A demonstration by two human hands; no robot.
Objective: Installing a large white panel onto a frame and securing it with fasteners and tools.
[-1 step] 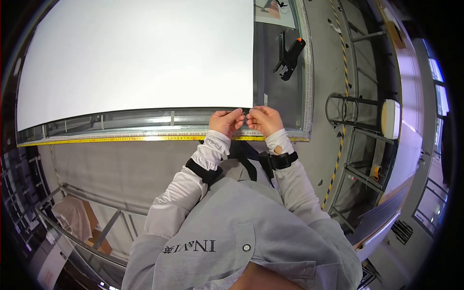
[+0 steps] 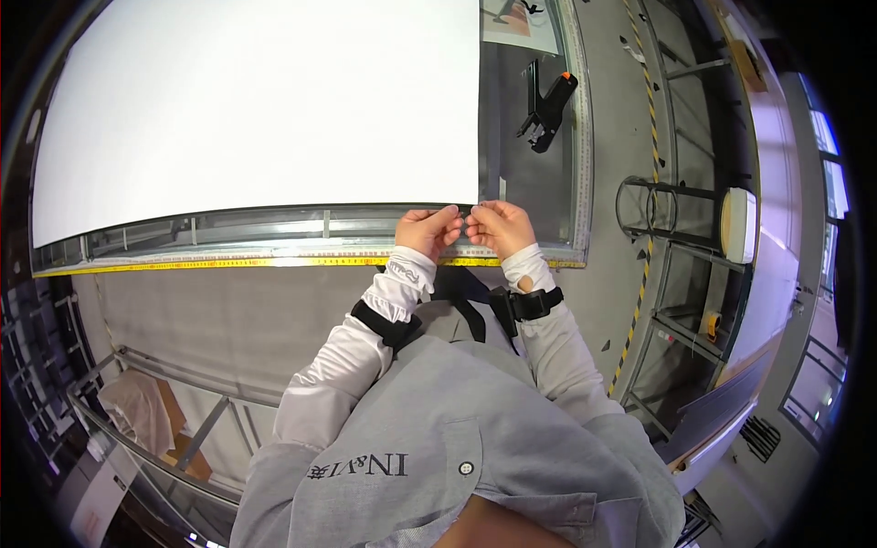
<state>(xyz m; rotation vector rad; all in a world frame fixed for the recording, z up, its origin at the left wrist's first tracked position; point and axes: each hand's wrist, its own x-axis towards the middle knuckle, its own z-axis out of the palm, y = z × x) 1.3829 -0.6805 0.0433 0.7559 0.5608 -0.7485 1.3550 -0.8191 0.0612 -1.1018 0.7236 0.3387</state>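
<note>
Where both hands meet, left hand (image 2: pixel 427 232) and right hand (image 2: pixel 499 226) grip pinching white sheet (image 2: pixel 256 110) corner, glass table (image 2: pixel 534 196), striped floor (image 2: pixel 649 110).

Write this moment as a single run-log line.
left hand: pinching sheet corner | right hand: pinching same spot | sheet: white, flat on table | black tool: idle, apart

Ahead of the fingers (image 2: pixel 454 222) and to their left, the white sheet (image 2: pixel 256 110) lies flat over the table (image 2: pixel 512 187), low enough to pass above. Ahead and to their right runs a bare dark strip of table, blocked farther off by a black tool with an orange tip (image 2: pixel 545 111). Just behind the fingers, the yellow measuring tape (image 2: pixel 228 263) lines the table's near edge.
</note>
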